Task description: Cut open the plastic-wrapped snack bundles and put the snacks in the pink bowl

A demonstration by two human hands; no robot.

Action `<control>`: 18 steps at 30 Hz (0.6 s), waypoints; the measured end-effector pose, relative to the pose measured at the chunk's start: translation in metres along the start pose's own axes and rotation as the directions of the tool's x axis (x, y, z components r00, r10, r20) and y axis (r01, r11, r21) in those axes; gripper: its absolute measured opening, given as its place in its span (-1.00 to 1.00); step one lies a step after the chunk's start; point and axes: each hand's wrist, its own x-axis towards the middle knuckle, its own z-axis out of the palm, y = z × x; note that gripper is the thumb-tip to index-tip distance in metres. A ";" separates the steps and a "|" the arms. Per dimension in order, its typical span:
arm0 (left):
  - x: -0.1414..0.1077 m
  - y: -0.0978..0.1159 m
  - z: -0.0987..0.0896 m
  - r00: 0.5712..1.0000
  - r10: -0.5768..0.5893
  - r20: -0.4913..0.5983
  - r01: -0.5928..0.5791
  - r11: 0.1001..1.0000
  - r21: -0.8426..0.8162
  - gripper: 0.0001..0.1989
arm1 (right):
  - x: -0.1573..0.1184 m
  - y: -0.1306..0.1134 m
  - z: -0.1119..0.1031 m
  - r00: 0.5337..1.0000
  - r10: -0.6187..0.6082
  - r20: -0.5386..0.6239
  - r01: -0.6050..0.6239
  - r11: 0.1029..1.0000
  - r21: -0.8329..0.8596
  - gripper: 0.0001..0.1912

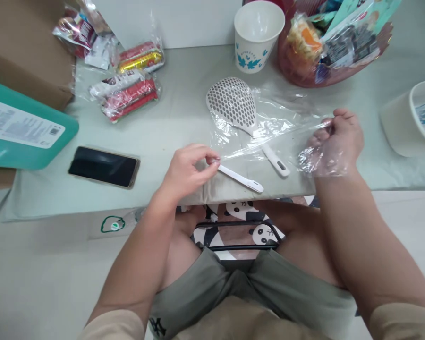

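Note:
A clear plastic bag [286,123] stretches between my two hands above the table. My right hand [335,139] is closed on its right end, with crumpled film around the wrist. My left hand [194,170] pinches the bag's left edge between thumb and forefinger. A slim white handle [241,178] lies just right of the left fingertips; whether they touch it is unclear. Between the hands lies a white perforated skimmer [233,103], its head up and left, its handle toward the table's front edge. Film overlaps part of the skimmer.
On the left are a phone [104,166], a green container [24,127], a cardboard box [28,52] and wrapped snacks [131,94]. Behind the skimmer stands a paper cup [258,40], beside a red bowl [304,75] of packets. Another white cup [398,123] is at right.

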 end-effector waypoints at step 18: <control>0.008 -0.016 0.007 0.817 -0.309 -0.487 0.137 0.924 -0.357 -0.88 | 0.002 0.000 0.001 1.000 -0.008 0.001 0.008 0.998 -0.066 -0.73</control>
